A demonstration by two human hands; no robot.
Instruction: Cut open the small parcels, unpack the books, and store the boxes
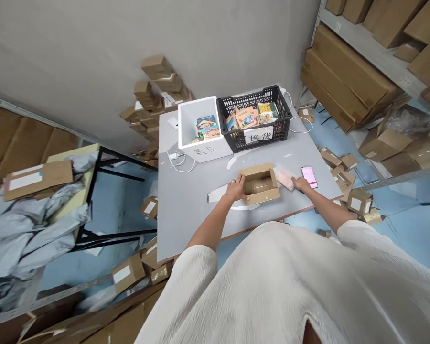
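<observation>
An open cardboard box (pixel 260 197) sits near the front edge of the grey table, its inside facing up. My left hand (pixel 236 187) grips the left side of this box, fingers over the far part and thumb near the front. To the right of the box lies a pale pink, flat package (pixel 284 177), perhaps in clear wrap. My right hand (pixel 300 184) has its fingers closed on the package's right end. Just beyond that hand is a phone (pixel 309 177) with a lit pink screen. White paper or plastic scraps (pixel 218 193) lie partly under the box.
At the table's (pixel 186 210) back stand a white foam bin (pixel 204 148) and a black crate (pixel 256 136), both holding books. White cables (pixel 181 162) lie beside them. Cardboard parcels (pixel 129 272) litter the floor; grey mailers (pixel 53 229) are piled left. Shelves (pixel 376 52) hold boxes at right.
</observation>
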